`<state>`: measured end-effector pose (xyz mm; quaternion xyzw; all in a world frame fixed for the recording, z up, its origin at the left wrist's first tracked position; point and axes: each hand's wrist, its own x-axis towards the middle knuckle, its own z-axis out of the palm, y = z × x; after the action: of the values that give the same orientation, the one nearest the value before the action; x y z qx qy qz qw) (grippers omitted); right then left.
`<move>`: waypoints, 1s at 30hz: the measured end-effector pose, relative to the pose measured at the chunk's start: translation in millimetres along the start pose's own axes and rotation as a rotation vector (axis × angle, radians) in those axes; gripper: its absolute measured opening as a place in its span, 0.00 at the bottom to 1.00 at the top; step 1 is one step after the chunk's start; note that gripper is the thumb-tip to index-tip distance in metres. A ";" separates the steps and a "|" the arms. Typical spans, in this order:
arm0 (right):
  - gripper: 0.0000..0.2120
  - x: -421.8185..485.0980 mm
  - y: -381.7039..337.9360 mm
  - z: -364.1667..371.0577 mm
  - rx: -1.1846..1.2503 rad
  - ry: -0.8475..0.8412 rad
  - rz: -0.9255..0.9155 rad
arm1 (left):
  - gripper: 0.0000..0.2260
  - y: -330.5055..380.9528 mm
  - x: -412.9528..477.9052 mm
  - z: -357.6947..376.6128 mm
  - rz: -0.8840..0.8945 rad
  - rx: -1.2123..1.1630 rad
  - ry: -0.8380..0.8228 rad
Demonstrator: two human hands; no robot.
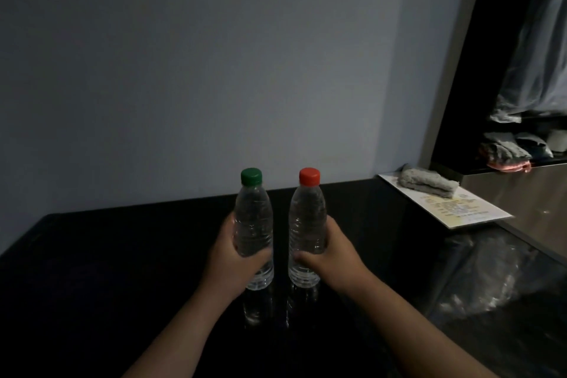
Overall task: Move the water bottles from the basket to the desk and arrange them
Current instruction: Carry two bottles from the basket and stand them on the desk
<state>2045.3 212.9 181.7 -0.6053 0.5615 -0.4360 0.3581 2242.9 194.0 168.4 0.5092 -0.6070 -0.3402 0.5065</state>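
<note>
On a glossy black worktop (pixel 122 270), two clear bottles stand upright, side by side, apart. The left hand (pixel 228 258) wraps the green-capped bottle (pixel 254 233); the right hand (pixel 336 252) wraps the red-capped bottle (pixel 306 230). Far right lies a folded grey cloth (pixel 428 182).

A printed sheet (pixel 454 204) lay flat at the far right, its text too small to read. A folded grey cloth (pixel 428 182) rested on the sheet's far end. Behind the sheet rose a plain pale wall (pixel 214 55). To the right of the sheet stood a metal cabinet (pixel 521 193) with a dark open shelf above. On that shelf, above and right of the sheet, lay a crumpled grey rag (pixel 503 149) on something red, with clear plastic film (pixel 537 55) hanging over it. Below the sheet, nearer the camera, a glossy surface showed a blurred reflection (pixel 491 279).
</note>
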 end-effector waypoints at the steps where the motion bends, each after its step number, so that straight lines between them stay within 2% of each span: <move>1: 0.32 0.2 4.7 0.9 -0.028 -0.013 0.011 | 0.28 -7.8 -3.3 1.2 -0.031 0.033 0.003; 4: 0.29 5.3 13.5 2.4 -0.062 -0.011 0.016 | 0.24 -18.8 0.0 2.6 -0.059 0.101 0.008; 10: 0.25 27.4 19.3 10.2 -0.048 0.064 -0.015 | 0.22 -27.1 28.0 9.6 -0.014 0.094 0.059; 21: 0.27 65.0 23.7 16.6 -0.044 0.054 -0.049 | 0.23 -42.7 87.6 17.2 0.013 0.070 0.083; 30: 0.27 63.2 26.1 20.6 0.004 0.066 0.001 | 0.23 -39.1 97.5 21.3 -0.054 0.126 0.075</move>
<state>2054.2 146.0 158.1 -0.5895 0.5725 -0.4568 0.3408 2236.2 88.2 152.8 0.5686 -0.5938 -0.2956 0.4865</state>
